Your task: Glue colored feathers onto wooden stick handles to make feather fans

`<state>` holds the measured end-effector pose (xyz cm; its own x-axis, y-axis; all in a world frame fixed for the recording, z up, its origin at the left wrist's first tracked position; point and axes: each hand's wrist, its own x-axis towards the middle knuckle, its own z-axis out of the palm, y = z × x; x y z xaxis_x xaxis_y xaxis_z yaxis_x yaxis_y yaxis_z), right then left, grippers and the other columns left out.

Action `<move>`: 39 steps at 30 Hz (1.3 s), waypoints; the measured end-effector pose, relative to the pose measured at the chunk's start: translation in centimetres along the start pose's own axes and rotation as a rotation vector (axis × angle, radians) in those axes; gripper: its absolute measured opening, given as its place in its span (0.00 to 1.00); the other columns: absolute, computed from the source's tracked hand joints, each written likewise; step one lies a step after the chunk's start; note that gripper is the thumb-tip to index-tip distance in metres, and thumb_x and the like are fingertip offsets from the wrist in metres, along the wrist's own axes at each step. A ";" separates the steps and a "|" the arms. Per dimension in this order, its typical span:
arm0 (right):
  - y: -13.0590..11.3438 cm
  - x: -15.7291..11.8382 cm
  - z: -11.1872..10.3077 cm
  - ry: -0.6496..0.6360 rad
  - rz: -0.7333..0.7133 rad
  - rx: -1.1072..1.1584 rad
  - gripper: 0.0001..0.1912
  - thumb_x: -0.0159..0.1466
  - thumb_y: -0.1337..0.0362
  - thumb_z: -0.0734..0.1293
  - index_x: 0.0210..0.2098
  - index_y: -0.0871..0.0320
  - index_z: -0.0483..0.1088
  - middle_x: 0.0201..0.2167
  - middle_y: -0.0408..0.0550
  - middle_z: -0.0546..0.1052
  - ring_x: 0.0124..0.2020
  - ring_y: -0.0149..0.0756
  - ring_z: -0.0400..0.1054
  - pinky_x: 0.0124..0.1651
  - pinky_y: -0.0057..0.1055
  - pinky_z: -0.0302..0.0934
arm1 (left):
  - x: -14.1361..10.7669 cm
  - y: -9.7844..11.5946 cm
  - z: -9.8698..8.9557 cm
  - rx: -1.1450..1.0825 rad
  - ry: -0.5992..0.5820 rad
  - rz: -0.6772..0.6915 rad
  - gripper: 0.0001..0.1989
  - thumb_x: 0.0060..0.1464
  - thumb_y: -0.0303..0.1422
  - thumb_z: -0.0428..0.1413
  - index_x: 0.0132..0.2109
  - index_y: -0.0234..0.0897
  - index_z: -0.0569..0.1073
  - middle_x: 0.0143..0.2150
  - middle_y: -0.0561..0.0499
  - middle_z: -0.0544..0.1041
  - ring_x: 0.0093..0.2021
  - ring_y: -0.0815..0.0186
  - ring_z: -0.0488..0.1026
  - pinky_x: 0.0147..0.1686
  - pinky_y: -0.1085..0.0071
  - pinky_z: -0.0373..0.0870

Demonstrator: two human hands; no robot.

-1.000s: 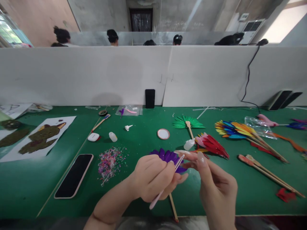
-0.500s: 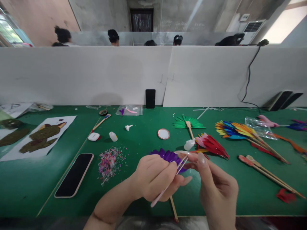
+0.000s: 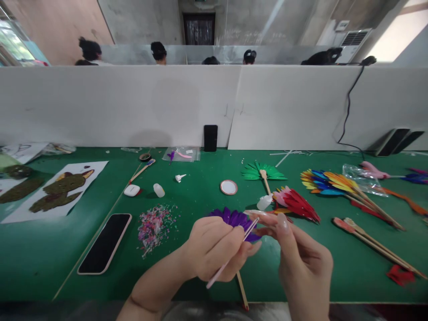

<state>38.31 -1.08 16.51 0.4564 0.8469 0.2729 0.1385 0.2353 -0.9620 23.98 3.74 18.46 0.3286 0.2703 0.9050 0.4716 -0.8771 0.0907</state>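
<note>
My left hand (image 3: 217, 247) is closed round a pair of pale pink tweezers (image 3: 219, 276). Their tips lie close together, pointing up and right toward the fingertips of my right hand (image 3: 301, 254). The right thumb and fingers are bent into a pinch; whatever sits between them is hidden or too small to make out. Under and behind both hands lies a fan of purple petals or feathers (image 3: 230, 217), partly covered. A wooden stick (image 3: 242, 292) runs below it toward the table's front edge.
A pile of colourful flakes (image 3: 155, 229) and a phone (image 3: 104, 244) lie left. Small white bottles (image 3: 158, 191) and a round white lid (image 3: 228, 187) sit behind. Rightward are a green fan (image 3: 254, 171), red feathers (image 3: 297, 205), multicoloured feathers (image 3: 324, 183) and wooden sticks (image 3: 377, 245).
The tweezers' tips have come closer together, and the tool has tilted slightly. My right hand stays almost still. The whole view has shifted very slightly.
</note>
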 end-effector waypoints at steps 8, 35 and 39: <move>-0.2 0.6 0.1 -0.061 0.027 0.071 0.09 0.62 0.62 0.64 0.36 0.51 0.78 0.35 0.43 0.81 0.34 0.37 0.76 0.36 0.27 0.72 | 0.0 -0.2 0.7 -0.122 0.136 -0.086 0.06 0.54 0.25 0.49 0.31 0.34 0.69 0.20 0.54 0.73 0.21 0.70 0.69 0.22 0.74 0.67; -1.1 0.2 2.9 -0.195 -0.024 0.019 0.09 0.61 0.61 0.65 0.36 0.48 0.78 0.36 0.40 0.81 0.32 0.33 0.77 0.34 0.22 0.72 | -1.5 -0.1 -1.4 0.137 0.179 -0.073 0.07 0.56 0.25 0.49 0.31 0.31 0.70 0.21 0.51 0.74 0.23 0.71 0.70 0.26 0.74 0.69; -1.0 -0.1 3.6 -0.213 -0.007 0.019 0.08 0.61 0.61 0.66 0.35 0.49 0.78 0.35 0.40 0.81 0.32 0.32 0.76 0.35 0.20 0.72 | -2.3 0.2 -2.1 0.163 0.203 -0.147 0.06 0.54 0.25 0.49 0.32 0.32 0.70 0.21 0.51 0.74 0.23 0.70 0.70 0.25 0.75 0.69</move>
<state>34.97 0.28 17.35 0.2587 0.9264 0.2735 0.1238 0.2490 -0.9606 21.57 2.14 17.25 0.0844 0.2901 0.9533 0.6329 -0.7545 0.1736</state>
